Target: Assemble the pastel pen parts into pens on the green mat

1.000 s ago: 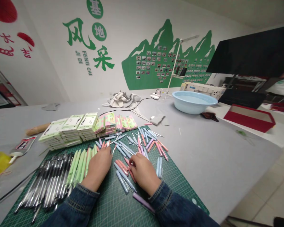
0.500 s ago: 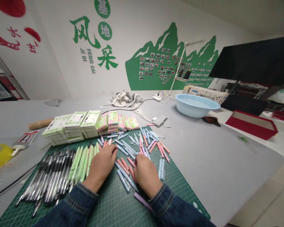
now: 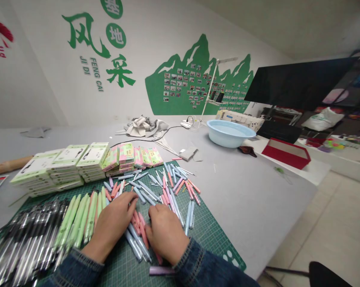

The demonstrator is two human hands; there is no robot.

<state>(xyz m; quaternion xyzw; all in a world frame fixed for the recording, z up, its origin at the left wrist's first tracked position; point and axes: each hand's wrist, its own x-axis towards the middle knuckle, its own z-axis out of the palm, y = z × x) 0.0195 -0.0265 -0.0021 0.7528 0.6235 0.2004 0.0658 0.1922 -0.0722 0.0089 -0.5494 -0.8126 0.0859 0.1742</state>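
Observation:
My left hand (image 3: 118,215) is curled with its fingers bent down; its fingertips and anything in them are hidden. Facing it, my right hand (image 3: 167,232) is also curled, its thumb side against pink pens (image 3: 140,225) that lie between the hands. Below these are light blue pens (image 3: 135,244), and a purple pen (image 3: 162,271) is by my right cuff. Left of my left hand lies a row of light green pens (image 3: 75,219), then a pile of clear pens with black grips (image 3: 27,231). Loose blue, pink and purple pens (image 3: 174,187) spread beyond my hands.
A green cutting mat (image 3: 216,235) lies under the pens. Behind stand stacked white-green boxes (image 3: 69,159) and pink-green boxes (image 3: 127,155). Farther back are crumpled cloth (image 3: 144,126), a cable, a blue basin (image 3: 230,135) and a red box (image 3: 284,153).
The view has swung to the right. My hands have come closer together, and the pink and blue pens between them lie more tightly bunched.

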